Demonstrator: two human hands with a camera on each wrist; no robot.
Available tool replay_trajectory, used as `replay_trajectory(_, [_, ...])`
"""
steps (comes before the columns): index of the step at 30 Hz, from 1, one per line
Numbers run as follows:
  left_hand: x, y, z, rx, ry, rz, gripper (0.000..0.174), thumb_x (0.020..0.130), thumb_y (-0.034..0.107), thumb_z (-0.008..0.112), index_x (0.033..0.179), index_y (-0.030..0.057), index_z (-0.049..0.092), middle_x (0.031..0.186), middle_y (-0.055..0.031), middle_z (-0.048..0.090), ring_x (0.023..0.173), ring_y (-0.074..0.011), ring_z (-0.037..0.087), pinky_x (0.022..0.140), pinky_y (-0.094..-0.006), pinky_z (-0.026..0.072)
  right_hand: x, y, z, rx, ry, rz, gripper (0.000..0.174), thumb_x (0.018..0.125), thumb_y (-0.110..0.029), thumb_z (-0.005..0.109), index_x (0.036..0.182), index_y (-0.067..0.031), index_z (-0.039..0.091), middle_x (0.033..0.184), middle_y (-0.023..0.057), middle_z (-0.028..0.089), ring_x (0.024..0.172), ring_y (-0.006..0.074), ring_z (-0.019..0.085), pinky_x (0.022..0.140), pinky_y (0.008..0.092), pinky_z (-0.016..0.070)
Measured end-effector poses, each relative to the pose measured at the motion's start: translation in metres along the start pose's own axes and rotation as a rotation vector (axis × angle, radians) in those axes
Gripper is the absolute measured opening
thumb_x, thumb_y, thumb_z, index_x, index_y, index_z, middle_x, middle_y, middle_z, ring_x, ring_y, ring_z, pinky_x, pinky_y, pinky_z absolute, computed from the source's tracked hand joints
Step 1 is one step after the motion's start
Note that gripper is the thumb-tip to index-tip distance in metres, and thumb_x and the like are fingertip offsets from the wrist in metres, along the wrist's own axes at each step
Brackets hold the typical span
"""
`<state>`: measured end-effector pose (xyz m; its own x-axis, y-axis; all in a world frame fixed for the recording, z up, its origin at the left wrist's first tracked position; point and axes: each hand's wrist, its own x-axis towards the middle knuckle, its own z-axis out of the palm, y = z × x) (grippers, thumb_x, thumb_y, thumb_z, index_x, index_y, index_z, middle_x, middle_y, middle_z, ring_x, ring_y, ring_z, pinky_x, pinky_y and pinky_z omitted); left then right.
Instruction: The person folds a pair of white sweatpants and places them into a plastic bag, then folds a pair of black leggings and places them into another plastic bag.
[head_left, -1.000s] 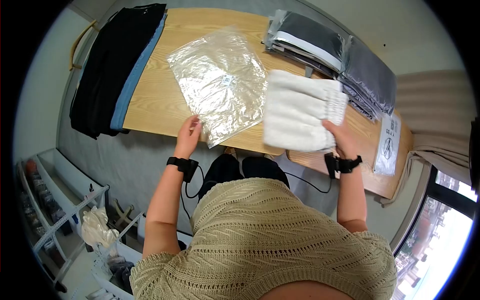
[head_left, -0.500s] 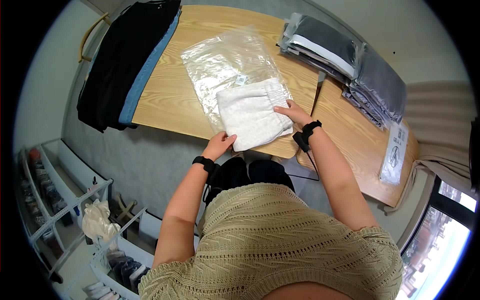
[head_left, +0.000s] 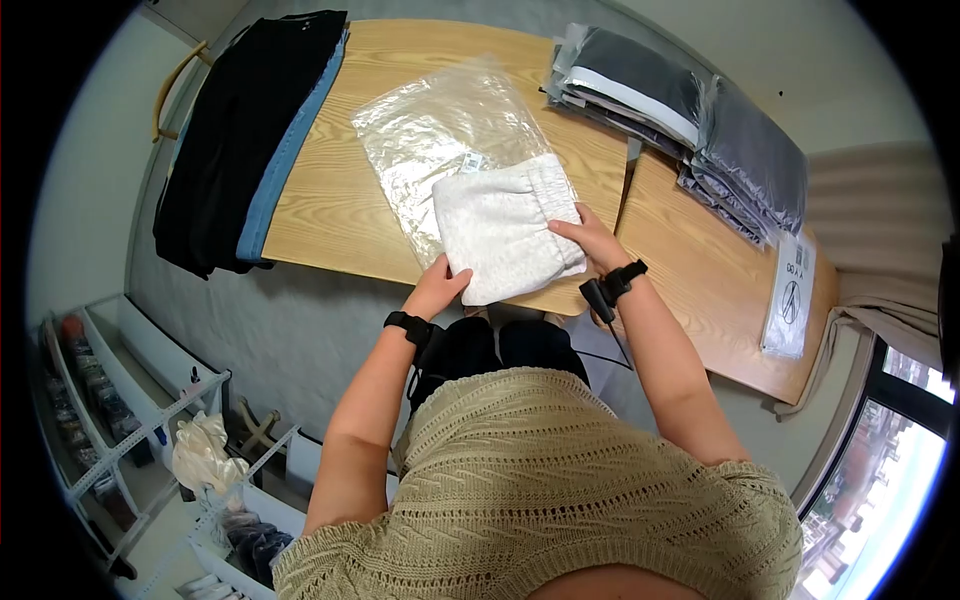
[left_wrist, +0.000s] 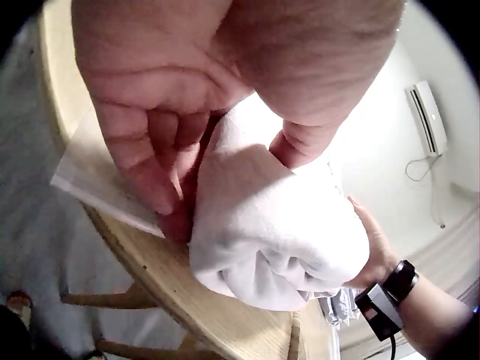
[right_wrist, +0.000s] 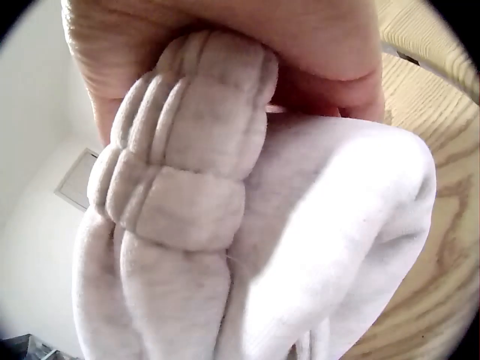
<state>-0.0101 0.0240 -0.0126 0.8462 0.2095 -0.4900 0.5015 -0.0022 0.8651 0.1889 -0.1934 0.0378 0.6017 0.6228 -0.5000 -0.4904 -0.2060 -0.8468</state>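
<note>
Both hands, left (head_left: 435,291) and right (head_left: 594,241), pinch folded pale garment (head_left: 505,230), over clear bag (head_left: 410,150) on tabletop (head_left: 320,200). Likely light, soft, floppy; best held at opposite edges, folds pinched together.

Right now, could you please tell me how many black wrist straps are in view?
2: the left wrist strap, just behind the left hand, and the right wrist strap, just behind the right hand.
</note>
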Motion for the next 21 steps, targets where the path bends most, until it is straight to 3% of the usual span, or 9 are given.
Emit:
replay_trajectory(4, [0.007, 0.004, 0.003, 0.128, -0.034, 0.003, 0.049, 0.080, 0.026, 0.065, 0.114, -0.0054, 0.049, 0.082, -0.0111, 0.060, 0.072, -0.0224, 0.057, 0.069, -0.0323, 0.0477, -0.025, 0.010, -0.005, 0.068, 0.251, -0.071, 0.074, 0.075, -0.021, 0.075, 0.130, 0.0068, 0.034, 0.119, 0.0187, 0.053, 0.104, 0.0214, 0.055, 0.087, 0.0306, 0.0464])
replay_trajectory(6, [0.008, 0.011, 0.007, 0.211, 0.050, 0.023, 0.050, 0.080, 0.025, 0.066, 0.116, -0.0049, 0.049, 0.086, -0.0132, 0.059, 0.076, -0.0244, 0.057, 0.071, -0.0332, 0.0474, -0.027, 0.025, -0.009, -0.050, 0.419, -0.138, 0.066, 0.076, -0.025, 0.074, 0.124, 0.0081, 0.043, 0.113, 0.0205, 0.058, 0.098, 0.0233, 0.059, 0.083, 0.0314, 0.0470])
replay_trajectory(8, [0.009, 0.016, 0.013, 0.290, 0.138, 0.041, 0.052, 0.079, 0.025, 0.067, 0.117, -0.0043, 0.048, 0.089, -0.0152, 0.058, 0.079, -0.0265, 0.056, 0.073, -0.0341, 0.0471, -0.041, 0.030, 0.000, -0.487, 0.631, -0.035, 0.058, 0.075, -0.030, 0.073, 0.113, 0.0092, 0.053, 0.103, 0.0219, 0.063, 0.092, 0.0263, 0.062, 0.080, 0.0322, 0.0473])
replay_trajectory(9, [0.007, 0.018, 0.016, 0.366, 0.250, 0.174, 0.052, 0.079, 0.024, 0.066, 0.118, -0.0040, 0.048, 0.095, -0.0163, 0.056, 0.084, -0.0275, 0.055, 0.074, -0.0339, 0.0468, -0.049, 0.023, 0.012, -0.523, 0.695, -0.129, 0.056, 0.074, -0.035, 0.073, 0.105, 0.0094, 0.058, 0.095, 0.0228, 0.065, 0.089, 0.0283, 0.063, 0.078, 0.0331, 0.0473])
replay_trajectory(10, [0.005, 0.020, 0.017, 0.441, 0.362, 0.307, 0.052, 0.079, 0.022, 0.066, 0.119, -0.0037, 0.047, 0.101, -0.0174, 0.055, 0.089, -0.0286, 0.054, 0.075, -0.0338, 0.0465, -0.050, 0.024, 0.015, -0.522, 0.697, -0.126, 0.056, 0.074, -0.035, 0.073, 0.105, 0.0094, 0.058, 0.095, 0.0228, 0.065, 0.089, 0.0283, 0.063, 0.078, 0.0331, 0.0473])
replay_trajectory(14, [0.000, 0.039, 0.015, 0.382, 0.340, 0.302, 0.048, 0.081, 0.019, 0.064, 0.121, -0.0022, 0.047, 0.108, -0.0173, 0.052, 0.096, -0.0259, 0.052, 0.077, -0.0333, 0.0458, -0.061, -0.003, 0.036, -0.469, 0.675, -0.058, 0.059, 0.071, -0.035, 0.074, 0.107, 0.0082, 0.056, 0.095, 0.0228, 0.064, 0.089, 0.0287, 0.063, 0.078, 0.0336, 0.0477])
replay_trajectory(18, [-0.021, 0.065, 0.006, 0.098, 0.134, 0.262, 0.045, 0.086, 0.019, 0.062, 0.125, 0.0037, 0.046, 0.115, -0.0141, 0.053, 0.104, -0.0199, 0.051, 0.082, -0.0313, 0.0445, -0.058, -0.006, 0.068, -0.537, 0.578, -0.206, 0.061, 0.071, -0.034, 0.074, 0.110, 0.0066, 0.050, 0.095, 0.0223, 0.063, 0.086, 0.0299, 0.064, 0.077, 0.0342, 0.0487])
replay_trajectory(20, [-0.042, 0.088, -0.006, -0.136, 0.030, 0.177, 0.040, 0.094, 0.029, 0.051, 0.128, 0.0086, 0.044, 0.122, -0.0095, 0.051, 0.109, -0.0172, 0.051, 0.088, -0.0314, 0.0426, -0.069, -0.032, 0.100, -0.493, 0.358, -0.116, 0.061, 0.072, -0.034, 0.073, 0.110, 0.0048, 0.046, 0.098, 0.0221, 0.062, 0.088, 0.0300, 0.063, 0.077, 0.0344, 0.0493])
replay_trajectory(21, [-0.052, 0.092, -0.014, -0.192, 0.042, 0.136, 0.047, 0.097, 0.040, 0.041, 0.131, 0.0075, 0.042, 0.125, -0.0093, 0.050, 0.111, -0.0172, 0.050, 0.092, -0.0322, 0.0408, -0.073, -0.035, 0.115, -0.516, 0.272, -0.227, 0.058, 0.072, -0.035, 0.073, 0.108, 0.0029, 0.048, 0.102, 0.0220, 0.061, 0.090, 0.0311, 0.063, 0.077, 0.0352, 0.0497])
